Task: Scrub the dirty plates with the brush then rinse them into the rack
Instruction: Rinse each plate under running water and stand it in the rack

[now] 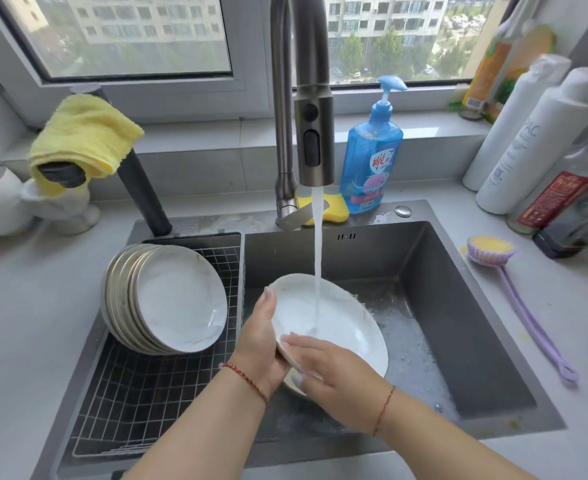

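Under the plate [334, 317], something white, hidden.

White plate [337, 323], lilac brush [514, 289], yellow cloth [84, 133], blue bottle [368, 161]

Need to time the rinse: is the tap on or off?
On. Water streams from the tap onto the plate held by the left hand.

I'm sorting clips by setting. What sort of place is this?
Most likely a home kitchen: a sink under a running tap, plates drying in a rack, and a dish soap bottle by the window.
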A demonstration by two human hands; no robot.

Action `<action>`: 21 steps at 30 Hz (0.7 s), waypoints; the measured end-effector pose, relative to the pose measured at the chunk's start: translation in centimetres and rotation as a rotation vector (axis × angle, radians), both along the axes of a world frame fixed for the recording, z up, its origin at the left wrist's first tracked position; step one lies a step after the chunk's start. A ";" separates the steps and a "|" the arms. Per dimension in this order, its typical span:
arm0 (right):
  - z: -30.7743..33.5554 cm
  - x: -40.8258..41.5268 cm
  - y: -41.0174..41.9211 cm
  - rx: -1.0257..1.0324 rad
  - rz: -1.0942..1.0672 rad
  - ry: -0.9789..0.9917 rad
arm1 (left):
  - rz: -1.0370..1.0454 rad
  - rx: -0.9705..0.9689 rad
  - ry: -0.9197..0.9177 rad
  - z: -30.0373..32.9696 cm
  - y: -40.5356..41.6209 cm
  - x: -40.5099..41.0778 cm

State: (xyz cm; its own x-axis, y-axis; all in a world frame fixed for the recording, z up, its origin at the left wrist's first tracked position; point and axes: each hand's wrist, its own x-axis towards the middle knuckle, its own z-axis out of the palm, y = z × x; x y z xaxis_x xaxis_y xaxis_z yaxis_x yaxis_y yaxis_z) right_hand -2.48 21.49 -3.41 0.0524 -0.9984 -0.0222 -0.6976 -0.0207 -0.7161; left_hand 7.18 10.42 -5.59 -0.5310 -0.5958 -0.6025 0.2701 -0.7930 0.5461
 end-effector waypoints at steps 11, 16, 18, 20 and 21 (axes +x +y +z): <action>0.5 -1.4 -6.1 0.200 0.077 0.031 | 0.002 -0.131 0.065 2.0 1.1 1.0; -0.5 -3.9 -5.7 0.267 -0.026 0.458 | 0.047 -0.188 0.059 2.8 1.1 1.9; -0.9 -4.5 -4.7 0.332 -0.045 0.590 | 0.106 -0.226 0.038 2.7 0.8 2.3; -1.0 -4.6 -3.2 0.366 -0.038 0.646 | 0.143 -0.282 0.009 2.7 0.4 2.6; -0.7 -4.2 -2.4 0.371 -0.003 0.659 | 0.154 -0.308 -0.012 2.7 0.3 2.8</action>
State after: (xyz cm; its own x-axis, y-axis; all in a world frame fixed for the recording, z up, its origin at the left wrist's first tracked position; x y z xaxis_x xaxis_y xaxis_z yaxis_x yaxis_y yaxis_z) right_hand -6.71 19.05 -4.14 -0.0908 -0.9194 -0.3826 -0.9836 0.1429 -0.1100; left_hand 9.94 10.69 -2.86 -0.4142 -0.8234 -0.3878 0.3657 -0.5407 0.7575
